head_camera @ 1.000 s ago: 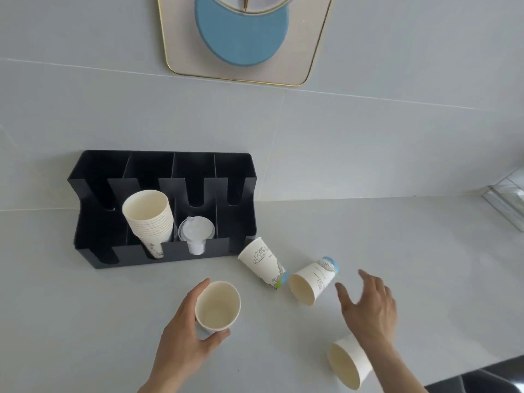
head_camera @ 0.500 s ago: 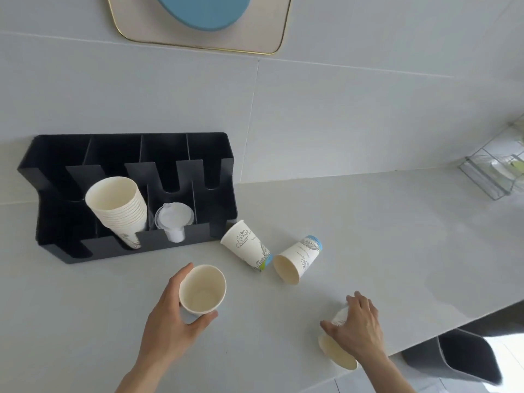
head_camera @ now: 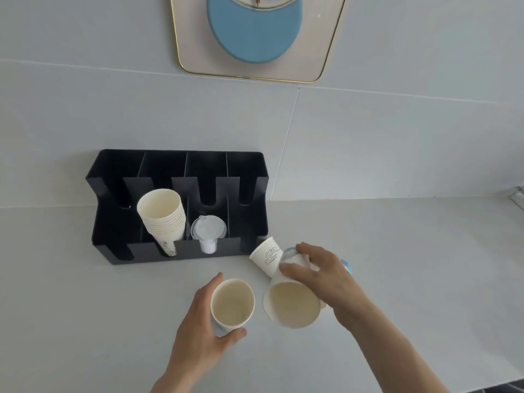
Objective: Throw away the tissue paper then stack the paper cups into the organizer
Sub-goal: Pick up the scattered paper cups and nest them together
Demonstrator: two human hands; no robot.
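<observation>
My left hand (head_camera: 198,333) grips an upright white paper cup (head_camera: 232,303) above the counter. Just to its right, my right hand (head_camera: 320,276) holds a second paper cup (head_camera: 292,304), tilted with its mouth toward me. Behind that cup a printed paper cup (head_camera: 266,258) lies on its side, and another fallen one with a blue base (head_camera: 348,267) shows only as a sliver past my right hand. The black organizer (head_camera: 249,168) stands against the wall, with a stack of cups (head_camera: 163,215) in its second slot from the left. No tissue paper is in view.
Clear plastic lids (head_camera: 208,231) fill the organizer's third slot. A framed picture with a blue disc (head_camera: 255,32) hangs on the tiled wall. The white counter (head_camera: 411,265) stretches right, where an object's edge (head_camera: 519,197) shows at the frame border.
My right hand has taken the cup from near the counter's front edge and brought it left, up beside the cup in my left hand. The view has swung back left.
</observation>
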